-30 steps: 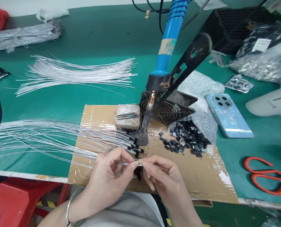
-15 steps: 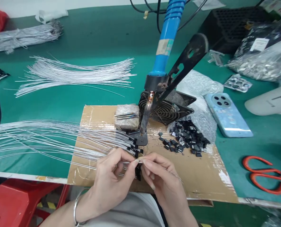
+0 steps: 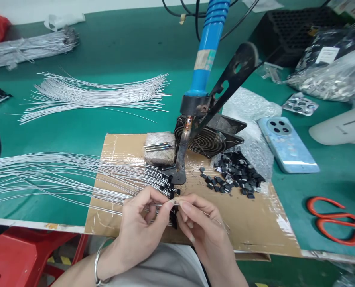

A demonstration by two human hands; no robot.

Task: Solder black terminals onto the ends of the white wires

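1. Nearest, a bracelet circles the left wrist.
2. The left hand pinches a thin wire between thumb and forefinger; the right hand pinches it just beside, fingertips nearly meeting. The wire lies over the cardboard sheet, and fine strands trail past the right hand. The exact join seems hidden by the fingers.
3. Beside and beyond the hands, white wires with black end pieces run leftward off the cardboard.
4. Red-handled scissors lie at the right on the green table.
5. Farther in, loose black pieces are heaped near a blue phone.
6. A pale block bears thin metal rods, left of a round-grilled fan.
7. A blue-handled soldering iron points down in its stand.
8. Beyond lie a loose white wire bundle, a tied bundle and a black crate.
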